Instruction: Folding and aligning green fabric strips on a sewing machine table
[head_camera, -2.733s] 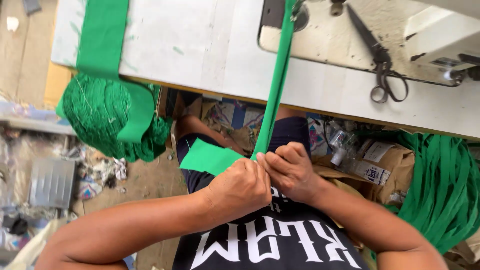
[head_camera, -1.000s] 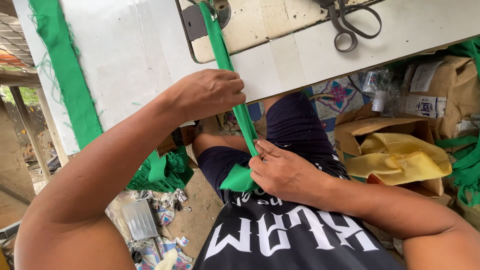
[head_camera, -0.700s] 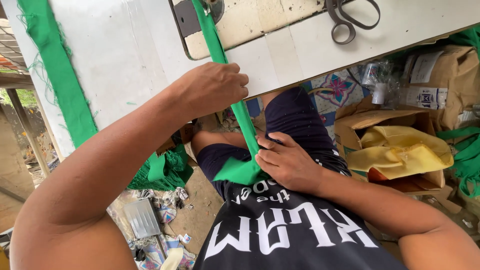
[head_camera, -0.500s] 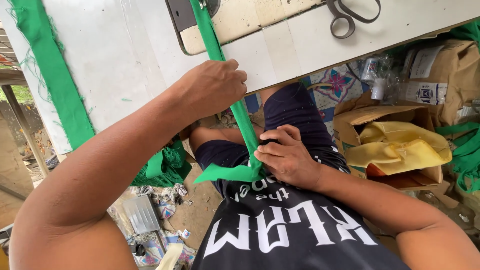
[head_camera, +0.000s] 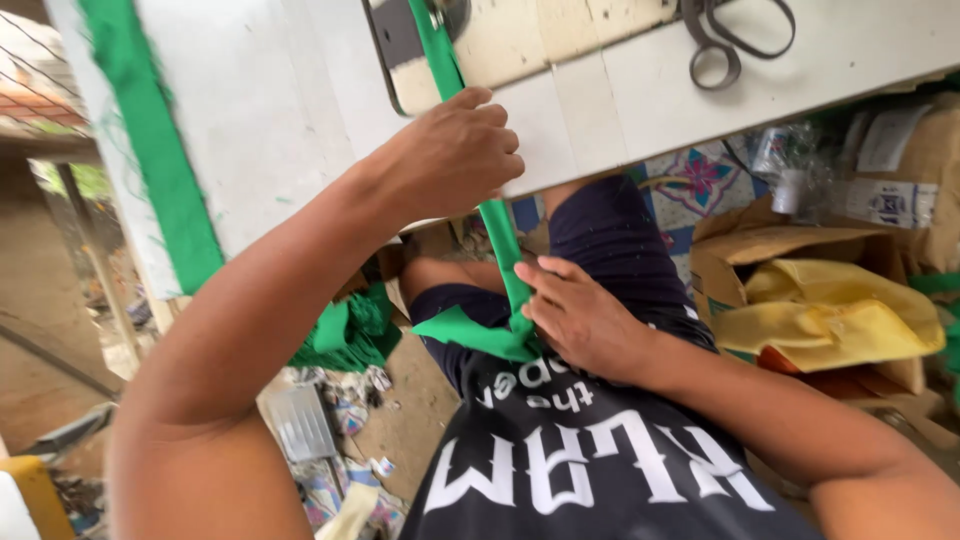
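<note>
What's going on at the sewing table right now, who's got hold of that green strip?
A seated person is handling a green fabric strip that runs from the sewing machine bed down off the white table to their lap. The left hand grips the strip at the table edge; the right hand pinches it lower down, where the strip's end folds out sideways. Scissors lie untouched on the table. Another green band hangs over the table's far side.
</note>
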